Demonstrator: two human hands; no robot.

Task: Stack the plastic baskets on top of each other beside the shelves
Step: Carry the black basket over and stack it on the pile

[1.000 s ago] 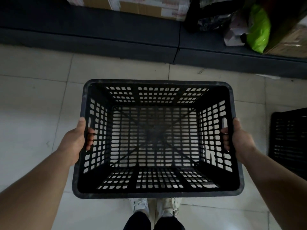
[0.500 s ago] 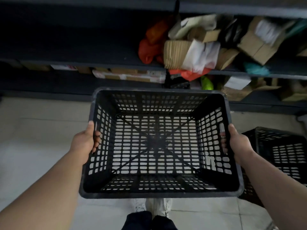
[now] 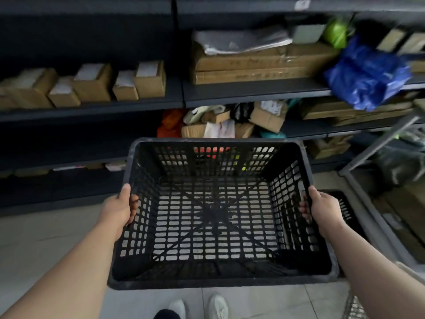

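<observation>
I hold a black plastic basket (image 3: 218, 283) level in front of me, above the tiled floor, its open top facing up and nothing inside. My left hand (image 3: 118, 210) grips its left wall handle, fingers hooked through the slot. My right hand (image 3: 323, 209) grips the right wall handle the same way. A second black basket (image 3: 343, 208) sits on the floor to the right, mostly hidden behind the held basket and my right arm.
Dark shelves (image 3: 230, 92) span the view ahead, loaded with cardboard boxes (image 3: 92, 85), a blue plastic bag (image 3: 365, 74) and loose packages. A grey metal frame (image 3: 377, 222) stands at the right. My white shoes (image 3: 216, 306) show below the basket.
The view has tilted up from the floor to the shelves. The basket stays in both hands and has shifted right, now covering most of the floor basket.
</observation>
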